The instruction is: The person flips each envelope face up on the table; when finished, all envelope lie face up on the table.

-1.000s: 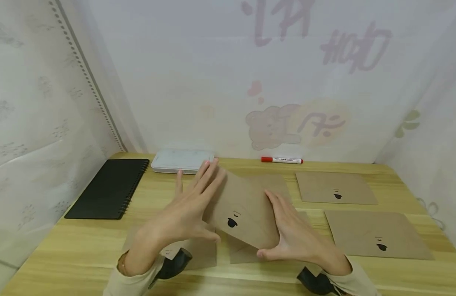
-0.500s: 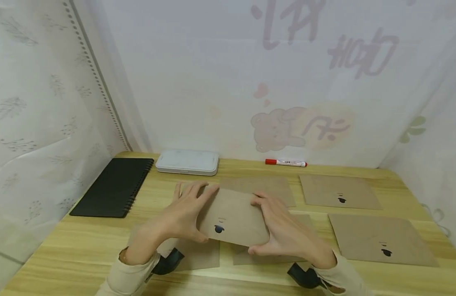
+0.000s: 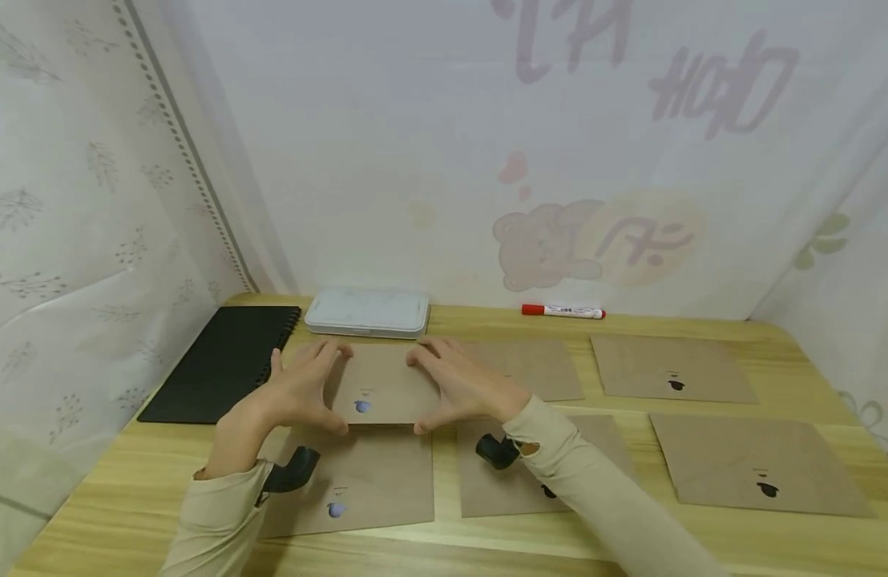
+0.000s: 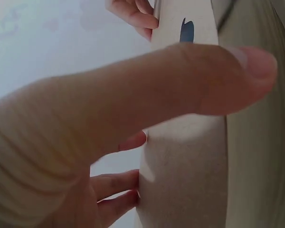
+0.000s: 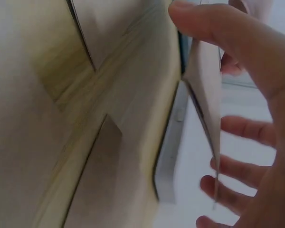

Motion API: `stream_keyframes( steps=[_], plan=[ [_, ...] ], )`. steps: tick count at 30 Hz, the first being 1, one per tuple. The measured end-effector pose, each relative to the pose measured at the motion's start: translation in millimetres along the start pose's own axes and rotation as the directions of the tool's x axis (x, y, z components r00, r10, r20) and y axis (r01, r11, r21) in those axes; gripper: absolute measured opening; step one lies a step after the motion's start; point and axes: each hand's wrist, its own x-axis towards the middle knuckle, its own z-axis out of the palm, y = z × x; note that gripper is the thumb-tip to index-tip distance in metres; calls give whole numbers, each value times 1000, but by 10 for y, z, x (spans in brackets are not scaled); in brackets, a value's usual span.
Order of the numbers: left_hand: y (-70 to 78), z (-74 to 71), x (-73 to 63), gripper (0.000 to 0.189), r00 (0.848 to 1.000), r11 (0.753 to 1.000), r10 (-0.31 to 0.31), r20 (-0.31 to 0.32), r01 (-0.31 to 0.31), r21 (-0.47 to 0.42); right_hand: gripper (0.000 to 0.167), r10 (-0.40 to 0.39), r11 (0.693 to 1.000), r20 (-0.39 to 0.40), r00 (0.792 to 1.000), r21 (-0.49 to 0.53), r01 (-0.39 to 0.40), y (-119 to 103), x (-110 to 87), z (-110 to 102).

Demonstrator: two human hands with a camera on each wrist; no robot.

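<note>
A thin brown kraft-cover notebook (image 3: 386, 383), with a small dark cartoon print near its front edge, is held between both hands at the left of the table. My left hand (image 3: 296, 397) grips its left side, thumb at the near edge and fingers at the far edge. On the opposite side my right hand (image 3: 469, 385) holds it the same way. The right wrist view shows the notebook (image 5: 206, 90) edge-on, above the table. Nearer lies a similar notebook (image 3: 389, 473), with another notebook (image 3: 498, 493) partly under my right forearm.
More brown notebooks lie flat: one behind my right hand (image 3: 545, 373), a back-right notebook (image 3: 653, 361) and a front-right notebook (image 3: 740, 453). A black spiral notebook (image 3: 213, 365) is at left. A pale case (image 3: 368, 312) and red-capped marker (image 3: 563, 311) lie along the back.
Both hands have carried the notebook leftward, from above the middle notebooks to behind the front-left one. It was tilted earlier and is now squarer to the table edge.
</note>
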Motion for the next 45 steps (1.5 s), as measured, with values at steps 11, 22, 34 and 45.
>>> stream_keyframes(
  steps=[11, 22, 34, 45],
  plan=[
    [-344, 70, 3, 85, 997, 996, -81, -9, 81, -33, 71, 16, 1000, 59, 998, 17, -17, -47, 365, 142],
    [-454, 104, -29, 80, 995, 996, -85, -55, 85, -9, 68, 27, 999, 114, 993, -34, -23, -95, 513, 256],
    [-444, 106, 21, 75, 995, 995, -102, -20, 102, 3, 61, 27, 996, 159, 987, -84, -14, -50, 543, 319],
    [-491, 110, -17, 75, 988, 988, -144, 52, 147, -43, 51, 53, 999, 193, 980, -18, -51, -20, 587, 321]
  ],
)
